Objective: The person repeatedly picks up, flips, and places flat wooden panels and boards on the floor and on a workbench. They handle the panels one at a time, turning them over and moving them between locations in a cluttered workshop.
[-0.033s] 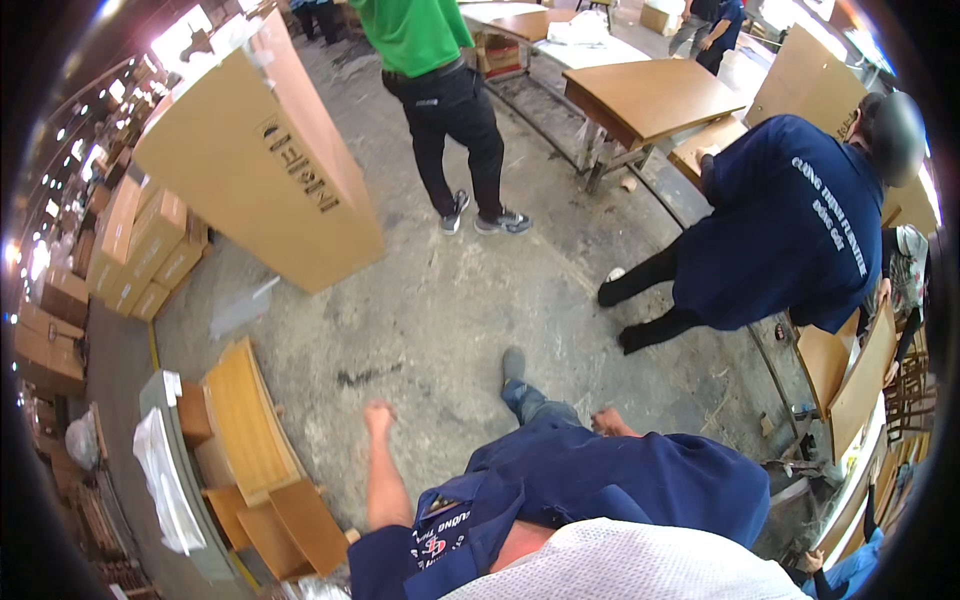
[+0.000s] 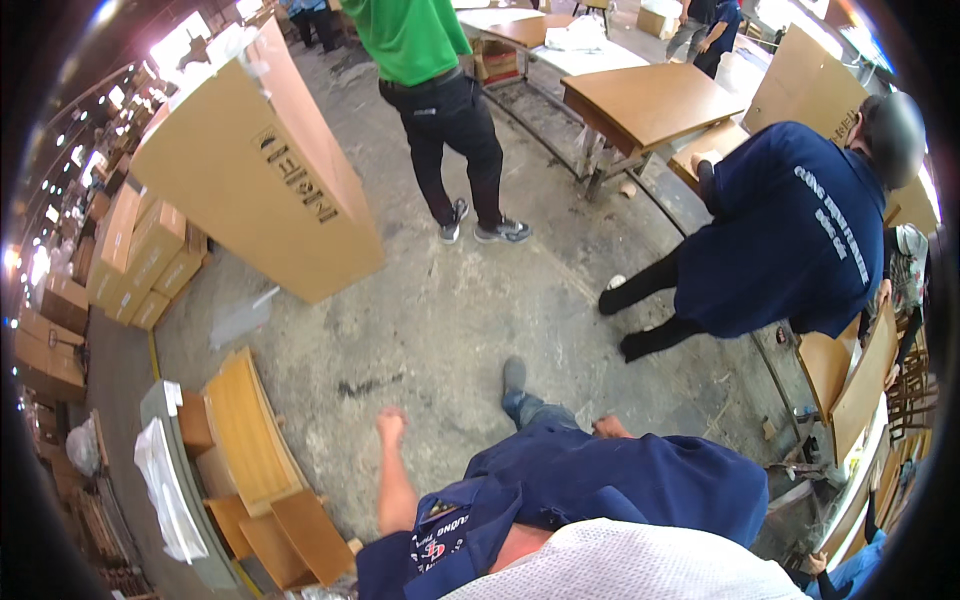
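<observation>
My left hand (image 2: 392,424) hangs at the end of a bare forearm over the concrete floor (image 2: 450,330). Its fingers are curled in, and nothing shows in them. At my other side, my right hand (image 2: 609,428) shows only in part beyond my dark blue work garment (image 2: 620,475). Those visible fingers look curled too, with no object to be seen. Neither hand touches a thing. Nearest on the left is a stack of curved, yellowish wooden panels (image 2: 252,430), with brown boards (image 2: 312,535) at its near end. One grey shoe (image 2: 514,372) of mine points ahead.
A tall carton (image 2: 270,190) stands ahead left; more cartons (image 2: 140,255) are piled behind it. A person in a green shirt (image 2: 410,40) stands ahead. Another in dark blue (image 2: 790,230) bends over a workbench at right, near a brown tabletop (image 2: 655,100). Clear plastic (image 2: 240,318) lies on the floor.
My left hand has shifted slightly right and nearer to me. The view has tilted a little; the other people keep nearly the same places.
</observation>
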### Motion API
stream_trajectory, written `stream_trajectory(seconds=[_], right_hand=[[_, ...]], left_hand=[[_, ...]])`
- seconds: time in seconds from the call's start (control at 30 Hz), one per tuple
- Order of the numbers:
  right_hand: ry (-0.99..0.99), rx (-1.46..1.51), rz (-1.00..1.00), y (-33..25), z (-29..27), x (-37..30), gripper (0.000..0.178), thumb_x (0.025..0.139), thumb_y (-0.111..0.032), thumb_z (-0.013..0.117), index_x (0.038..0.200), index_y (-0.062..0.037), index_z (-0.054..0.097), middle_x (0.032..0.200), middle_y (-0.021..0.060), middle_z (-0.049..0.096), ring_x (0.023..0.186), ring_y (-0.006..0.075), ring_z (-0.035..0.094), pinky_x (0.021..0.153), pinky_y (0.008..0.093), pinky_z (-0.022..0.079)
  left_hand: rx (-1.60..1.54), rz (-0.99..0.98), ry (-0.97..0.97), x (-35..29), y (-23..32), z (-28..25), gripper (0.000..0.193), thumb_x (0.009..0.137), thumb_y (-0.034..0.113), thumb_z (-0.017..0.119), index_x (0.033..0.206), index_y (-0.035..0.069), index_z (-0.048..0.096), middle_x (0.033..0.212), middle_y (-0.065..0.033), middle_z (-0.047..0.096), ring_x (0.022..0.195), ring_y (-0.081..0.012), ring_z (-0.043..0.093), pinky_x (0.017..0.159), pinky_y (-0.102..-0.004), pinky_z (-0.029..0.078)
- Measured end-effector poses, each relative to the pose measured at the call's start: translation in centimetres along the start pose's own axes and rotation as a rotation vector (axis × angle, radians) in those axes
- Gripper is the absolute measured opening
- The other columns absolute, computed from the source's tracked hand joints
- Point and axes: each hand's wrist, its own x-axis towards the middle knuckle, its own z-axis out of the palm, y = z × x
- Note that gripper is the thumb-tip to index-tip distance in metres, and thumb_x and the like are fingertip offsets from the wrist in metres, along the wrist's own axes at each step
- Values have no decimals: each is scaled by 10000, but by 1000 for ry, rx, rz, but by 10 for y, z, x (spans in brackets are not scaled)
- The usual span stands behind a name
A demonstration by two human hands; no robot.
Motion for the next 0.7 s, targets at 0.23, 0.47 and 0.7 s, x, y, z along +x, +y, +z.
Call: stream_trajectory(seconds=[0.23, 0.47, 0.7], right_hand=[[-193, -633, -186, -122, -88, 201, 284, 727, -325, 532, 746, -101, 706, 714, 119, 681, 689, 303, 664, 667, 418, 518], [260, 753, -224, -354, -214, 289, 302, 894, -263, 535, 997, 6, 627, 792, 84, 648, 648, 200, 621, 574, 333, 513], [371, 475, 13, -317, -159, 282, 369, 862, -321, 540, 943, 25, 639, 789, 156, 660, 713, 253, 641, 670, 364, 505]], left_hand=[[1088, 434, -211, 41, -53, 92, 230, 770, 273, 621, 795, 55, 693, 798, -195, 659, 786, -346, 648, 711, -463, 505], [1180, 320, -148, 142, -12, 42, 418, 762, 441, 602, 802, 34, 692, 853, -205, 670, 842, -364, 650, 733, -463, 493], [1467, 776, -552, 272, 165, 117, 301, 782, 292, 633, 947, 46, 685, 877, -151, 685, 795, -310, 656, 700, -443, 496]])
